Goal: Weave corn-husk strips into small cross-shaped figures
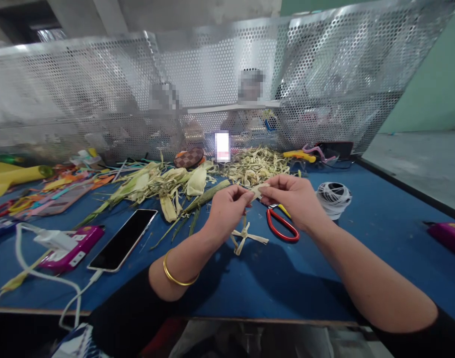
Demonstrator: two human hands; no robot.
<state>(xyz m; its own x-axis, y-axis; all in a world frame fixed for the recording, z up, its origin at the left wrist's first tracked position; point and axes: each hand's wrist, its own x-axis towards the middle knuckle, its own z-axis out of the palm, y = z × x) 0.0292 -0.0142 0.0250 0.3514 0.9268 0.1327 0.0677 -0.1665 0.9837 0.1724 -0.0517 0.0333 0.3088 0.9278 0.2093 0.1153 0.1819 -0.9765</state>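
A pale strip of corn husk (258,190) is stretched between my two hands, above the blue table. My left hand (230,205), below a gold bangle (175,274), pinches its left end between thumb and fingertips. At the right end, my right hand (289,196) grips it the same way. Beneath my hands lies a star-shaped piece of folded husk (244,235), its arms spread on the table. Red-handled scissors (283,227) rest just right of it, partly covered by my right hand.
Corn husks (138,184) and a heap of husk shreds (259,166) lie behind my hands. A phone (123,239), a cabled magenta power strip (73,248) and craft scraps (59,186) are left. A string spool (334,199) stands right. A perforated metal screen (220,59) bounds the back; people sit beyond.
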